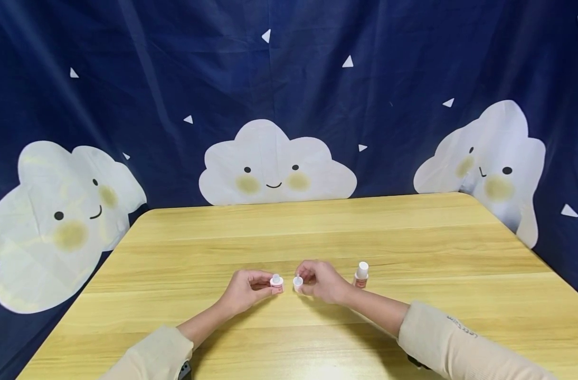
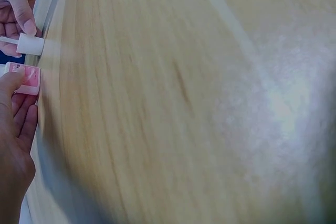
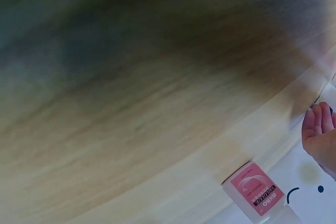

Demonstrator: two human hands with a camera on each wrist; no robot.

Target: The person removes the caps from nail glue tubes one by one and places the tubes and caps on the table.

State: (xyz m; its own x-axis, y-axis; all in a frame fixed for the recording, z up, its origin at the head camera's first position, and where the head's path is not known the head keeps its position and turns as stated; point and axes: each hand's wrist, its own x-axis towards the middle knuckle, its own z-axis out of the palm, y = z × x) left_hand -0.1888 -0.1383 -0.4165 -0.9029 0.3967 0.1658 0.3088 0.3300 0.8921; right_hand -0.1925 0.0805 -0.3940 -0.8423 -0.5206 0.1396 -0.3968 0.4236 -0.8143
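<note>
In the head view my left hand grips a small glue bottle with a pink label, upright and uncapped at the tabletop. Just to its right, my right hand pinches a white cap from which a thin stem sticks out. The left wrist view shows the cap on its side, apart from the held bottle, its stem pointing left. A second glue bottle with its white cap on stands behind my right forearm; its pink label reads nail glue.
Both bottles are on a light wood table. Behind it hangs a dark blue curtain printed with smiling white clouds and small triangles. My right forearm passes close in front of the second bottle.
</note>
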